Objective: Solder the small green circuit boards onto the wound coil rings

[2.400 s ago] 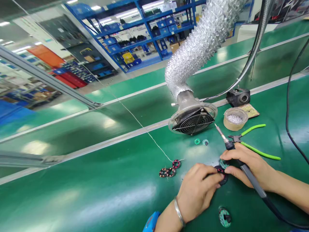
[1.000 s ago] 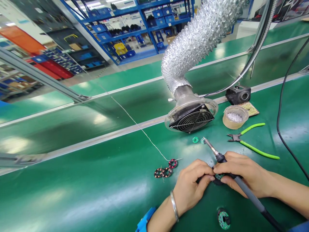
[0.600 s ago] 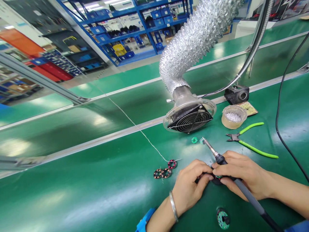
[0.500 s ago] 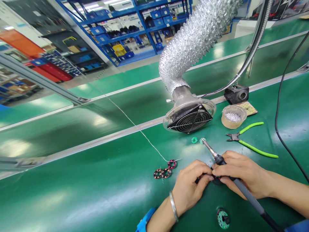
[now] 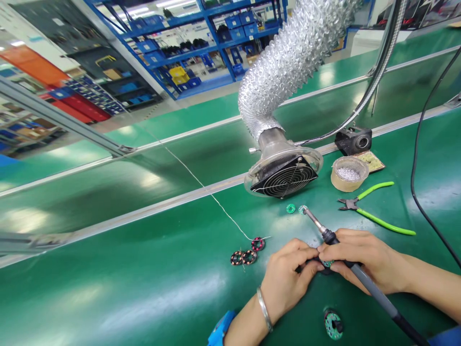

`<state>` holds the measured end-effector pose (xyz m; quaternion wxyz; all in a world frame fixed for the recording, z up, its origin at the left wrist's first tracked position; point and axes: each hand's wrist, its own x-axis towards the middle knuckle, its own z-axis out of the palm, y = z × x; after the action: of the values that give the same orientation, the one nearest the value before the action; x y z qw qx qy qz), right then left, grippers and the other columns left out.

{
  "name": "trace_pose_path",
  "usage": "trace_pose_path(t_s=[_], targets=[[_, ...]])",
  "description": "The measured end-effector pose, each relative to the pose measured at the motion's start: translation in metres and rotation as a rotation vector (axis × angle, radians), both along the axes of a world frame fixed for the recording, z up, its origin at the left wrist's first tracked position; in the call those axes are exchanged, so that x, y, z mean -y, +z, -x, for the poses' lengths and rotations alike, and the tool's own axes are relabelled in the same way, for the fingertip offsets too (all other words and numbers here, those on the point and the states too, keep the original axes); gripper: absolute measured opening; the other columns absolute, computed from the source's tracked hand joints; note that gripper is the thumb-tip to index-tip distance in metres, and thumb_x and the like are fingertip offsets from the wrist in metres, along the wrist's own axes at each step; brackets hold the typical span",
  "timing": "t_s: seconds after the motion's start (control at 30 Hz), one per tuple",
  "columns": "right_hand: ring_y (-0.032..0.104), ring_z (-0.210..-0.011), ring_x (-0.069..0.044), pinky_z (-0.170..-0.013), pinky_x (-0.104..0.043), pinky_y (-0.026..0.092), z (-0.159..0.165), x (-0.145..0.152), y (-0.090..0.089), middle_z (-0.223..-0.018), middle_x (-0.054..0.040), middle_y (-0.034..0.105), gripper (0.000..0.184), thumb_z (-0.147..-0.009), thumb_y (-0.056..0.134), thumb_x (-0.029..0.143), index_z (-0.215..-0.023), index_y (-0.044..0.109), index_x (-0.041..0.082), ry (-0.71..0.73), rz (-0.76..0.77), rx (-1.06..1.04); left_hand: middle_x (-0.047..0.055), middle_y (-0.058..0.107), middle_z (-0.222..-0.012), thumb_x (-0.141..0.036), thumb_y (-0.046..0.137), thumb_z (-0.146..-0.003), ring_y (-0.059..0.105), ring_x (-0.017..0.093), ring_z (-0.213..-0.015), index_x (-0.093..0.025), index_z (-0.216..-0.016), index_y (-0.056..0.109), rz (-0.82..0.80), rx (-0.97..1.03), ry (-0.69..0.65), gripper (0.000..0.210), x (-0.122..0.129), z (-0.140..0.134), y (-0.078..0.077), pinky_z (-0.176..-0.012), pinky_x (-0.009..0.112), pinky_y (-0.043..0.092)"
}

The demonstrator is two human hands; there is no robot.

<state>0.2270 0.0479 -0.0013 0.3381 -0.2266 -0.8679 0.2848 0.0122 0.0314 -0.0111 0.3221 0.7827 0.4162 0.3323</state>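
Note:
Both hands meet at a small round part with a green circuit board (image 5: pixel 327 263) and a dark rim, mostly covered by fingers. My left hand (image 5: pixel 290 271), with a silver bangle at the wrist, is closed and pinches its left side. My right hand (image 5: pixel 372 257) has a soldering iron (image 5: pixel 372 288) tucked in its grip, while its thumb and fingertips press the part's right side. The iron's metal tip points up and left, by a small pale round board (image 5: pixel 302 209). A green ring-shaped board (image 5: pixel 290 208) lies beside that one. Nearer me sits another round board assembly (image 5: pixel 333 326).
Left of my hands lie copper-wound rings (image 5: pixel 248 257) and a red-wound ring (image 5: pixel 258 244), with solder wire (image 5: pixel 223 210) reaching it. Green-handled cutters (image 5: pixel 382 222), a tub (image 5: pixel 348 180) and a black holder (image 5: pixel 355 141) stand right. A fume extractor (image 5: pixel 284 178) hangs ahead.
The held round part now shows more of its green board between my fingers. My left hand has shifted slightly right; the soldering iron stays in my right hand.

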Motion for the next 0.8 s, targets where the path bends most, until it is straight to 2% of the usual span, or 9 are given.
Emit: trace_pose_path(t_s=[0.23,0.33,0.67,0.8], targets=[[0.062,-0.083,-0.013,-0.075,-0.024,0.048,-0.0015,-0.0023,-0.0039,-0.102,-0.0055,0.071,0.026,-0.092,0.056,0.014,-0.117,0.056,0.019,0.039,0.138,-0.068,0.003,0.069,-0.073,-0.017,0.066,-0.084,0.064,0.014,-0.066,-0.020,-0.082,0.075,-0.044,-0.034,0.055,0.009,0.0073,-0.0003,-0.0042,-0.059,0.022,0.051],[0.063,-0.084,-0.012,-0.077,-0.023,0.049,-0.0018,-0.0025,-0.0051,-0.101,-0.0049,0.071,0.025,-0.092,0.057,0.015,-0.116,0.057,0.020,0.031,0.171,-0.029,0.004,0.070,-0.074,-0.015,0.067,-0.083,0.064,0.015,-0.067,-0.019,-0.082,0.074,-0.030,-0.025,0.051,0.008,0.0079,0.0001,-0.0035,-0.060,0.022,0.051],[0.061,-0.076,-0.013,-0.070,-0.024,0.047,-0.0046,-0.0011,-0.0043,-0.100,-0.0066,0.070,0.023,-0.094,0.050,0.013,-0.115,0.056,0.020,0.011,0.067,0.020,0.004,0.069,-0.079,-0.011,0.061,-0.086,0.063,0.014,-0.074,-0.018,-0.085,0.068,0.000,0.117,-0.026,0.011,0.0035,0.0027,0.0010,-0.069,0.023,0.051],[0.059,-0.076,-0.013,-0.071,-0.024,0.046,-0.0028,-0.0018,0.0002,-0.099,-0.0060,0.070,0.026,-0.092,0.050,0.011,-0.116,0.055,0.019,0.019,0.082,0.038,0.003,0.068,-0.079,-0.012,0.061,-0.086,0.062,0.014,-0.072,-0.019,-0.085,0.069,0.071,0.132,-0.051,0.011,0.0017,0.0022,0.0034,-0.068,0.022,0.050]])
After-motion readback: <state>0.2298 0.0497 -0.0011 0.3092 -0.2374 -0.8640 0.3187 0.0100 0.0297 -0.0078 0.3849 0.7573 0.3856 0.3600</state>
